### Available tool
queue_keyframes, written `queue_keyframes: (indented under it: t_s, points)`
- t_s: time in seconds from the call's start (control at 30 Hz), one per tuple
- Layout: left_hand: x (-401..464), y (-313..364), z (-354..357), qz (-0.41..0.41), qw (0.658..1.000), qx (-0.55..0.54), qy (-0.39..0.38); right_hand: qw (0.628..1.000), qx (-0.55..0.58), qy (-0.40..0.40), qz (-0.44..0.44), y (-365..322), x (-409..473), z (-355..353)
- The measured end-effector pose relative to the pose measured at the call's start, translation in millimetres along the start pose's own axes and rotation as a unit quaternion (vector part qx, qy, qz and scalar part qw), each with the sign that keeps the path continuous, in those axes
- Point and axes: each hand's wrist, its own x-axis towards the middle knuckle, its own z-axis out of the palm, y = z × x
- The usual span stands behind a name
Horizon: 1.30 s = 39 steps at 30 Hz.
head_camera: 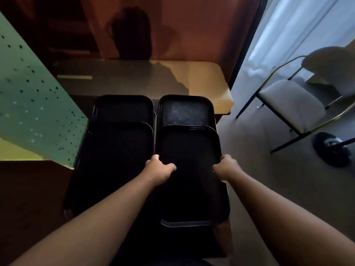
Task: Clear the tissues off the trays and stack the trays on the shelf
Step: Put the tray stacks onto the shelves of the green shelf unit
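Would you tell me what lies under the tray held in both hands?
Another black tray shows beyond the held tray; its near part is covered, so anything lower is hidden.

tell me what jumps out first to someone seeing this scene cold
Two bare hands, left and right, grip the side edges of a black tray at centre, over other black trays set side by side. A pale cushioned chair stands at right by bright curtains.

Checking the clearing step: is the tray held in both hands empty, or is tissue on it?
Empty as far as visible: the held tray shows only dark surface between left hand and right hand.
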Motion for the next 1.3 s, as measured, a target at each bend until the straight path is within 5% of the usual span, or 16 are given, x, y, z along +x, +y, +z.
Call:
queue_keyframes:
  t_s: [0.27,0.5,0.7,0.93,1.3]
  points:
    - [9.7,-3.1,13.2,-0.001,0.998,0.04,0.047,0.996,0.041,0.076,0.006,19.9,4.1,14.9]
    - [17.0,3.8,29.2,-0.022,0.997,0.038,0.062,0.996,0.08,0.034,0.031,36.3,14.5,22.3]
    - [37.5,18.6,14.6,-0.027,0.987,-0.118,0.102,0.987,0.151,0.052,0.026,23.4,33.8,6.8]
    - [92.7,70.0,-23.3,0.039,0.978,-0.179,0.101,0.978,0.199,0.055,-0.03,-30.4,77.2,-36.8]
    - [132.7,91.8,-30.6,0.023,0.992,-0.09,0.081,0.985,0.154,0.036,-0.064,-59.9,108.2,-26.0]
